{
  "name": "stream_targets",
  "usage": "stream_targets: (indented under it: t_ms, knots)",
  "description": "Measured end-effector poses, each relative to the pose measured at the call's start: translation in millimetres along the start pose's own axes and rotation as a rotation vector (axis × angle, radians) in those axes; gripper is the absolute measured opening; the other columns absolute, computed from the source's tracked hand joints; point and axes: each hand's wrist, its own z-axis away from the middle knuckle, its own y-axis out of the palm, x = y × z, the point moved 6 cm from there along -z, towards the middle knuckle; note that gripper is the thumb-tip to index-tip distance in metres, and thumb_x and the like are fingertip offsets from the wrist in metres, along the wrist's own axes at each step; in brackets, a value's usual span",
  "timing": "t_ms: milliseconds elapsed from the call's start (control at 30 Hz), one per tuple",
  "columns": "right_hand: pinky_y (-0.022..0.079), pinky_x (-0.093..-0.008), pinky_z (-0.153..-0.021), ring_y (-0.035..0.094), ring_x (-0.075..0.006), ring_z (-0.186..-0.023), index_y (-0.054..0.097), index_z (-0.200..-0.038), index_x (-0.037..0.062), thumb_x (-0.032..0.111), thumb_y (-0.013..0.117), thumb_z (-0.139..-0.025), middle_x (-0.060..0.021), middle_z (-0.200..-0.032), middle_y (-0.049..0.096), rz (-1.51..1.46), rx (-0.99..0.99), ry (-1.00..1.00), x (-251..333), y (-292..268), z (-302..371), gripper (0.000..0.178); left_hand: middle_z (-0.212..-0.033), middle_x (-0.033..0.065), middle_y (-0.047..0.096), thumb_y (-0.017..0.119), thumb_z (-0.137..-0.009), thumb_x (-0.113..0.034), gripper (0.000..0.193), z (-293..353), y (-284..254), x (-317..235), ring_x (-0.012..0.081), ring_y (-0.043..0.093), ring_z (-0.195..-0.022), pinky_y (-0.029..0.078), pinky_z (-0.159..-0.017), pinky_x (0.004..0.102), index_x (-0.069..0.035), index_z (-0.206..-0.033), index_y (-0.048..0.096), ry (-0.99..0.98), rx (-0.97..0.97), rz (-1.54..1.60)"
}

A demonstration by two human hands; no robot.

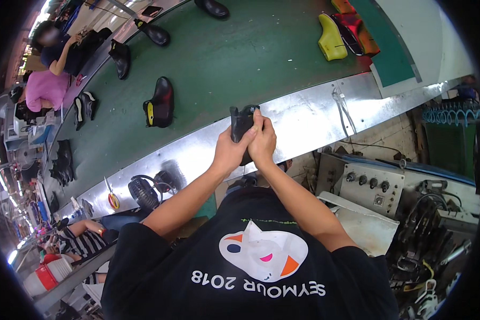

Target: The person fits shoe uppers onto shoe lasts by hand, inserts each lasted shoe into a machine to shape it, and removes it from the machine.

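Both of my hands grip a black shoe or ankle boot [242, 124] over the metal edge of the workbench. Its full shape is partly covered by my fingers. My left hand [230, 151] wraps its near left side, thumb pointing forward across it. Closed around the right side is my right hand [263, 141], with fingers reaching up to the top rim. A black ankle boot with a yellow patch [163, 102] stands on the green belt [224, 64], left of and beyond my hands.
Along the metal ledge [298, 125] lie metal pincers [344, 111], a small black fan [143, 191] and yellow-handled scissors [112, 198]. More dark shoes and a yellow boot [332, 40] are on the belt. A control box [376, 186] stands right; several people work at left.
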Motion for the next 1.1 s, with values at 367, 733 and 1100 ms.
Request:
stream_targets:
  t_ms: [367,733,1100]
  knots:
    - [0.046,-0.0369,-0.091,0.057,-0.0188,-0.11,0.058,-0.128,0.0061,0.044,0.045,-0.102,-0.0066,-0.123,0.062,-0.248,0.098,-0.216,-6.8,-87.2,-51.1,0.048,-0.124,0.0248,0.061,0.083,-0.075,-0.026,0.08,26.4,45.5,-15.9,0.0304,0.062,-0.112,0.047,-0.097,0.0364,0.009,-0.137,0.045,0.462,0.031,-0.125]
    - [0.04,-0.0253,-0.06,0.049,-0.0043,-0.067,0.07,-0.081,-0.0015,0.023,0.07,-0.09,0.0051,-0.068,0.06,0.234,0.296,-0.41,71.6,-122.3,-2.3,0.026,-0.132,0.0289,0.055,0.078,-0.079,-0.02,0.068,50.9,52.1,-22.4,0.041,0.059,-0.117,0.048,-0.099,0.042,0.009,-0.133,0.05,0.797,0.065,-0.321]
    - [0.037,-0.0258,-0.054,0.046,-0.0046,-0.062,0.073,-0.079,-0.0017,0.023,0.071,-0.09,0.0046,-0.064,0.059,0.178,0.228,-0.403,71.7,-109.4,-23.8,0.027,-0.132,0.0263,0.057,0.078,-0.078,-0.015,0.064,48.8,48.4,-27.9,0.037,0.062,-0.115,0.052,-0.095,0.0378,0.007,-0.133,0.053,0.946,-0.039,-0.372]
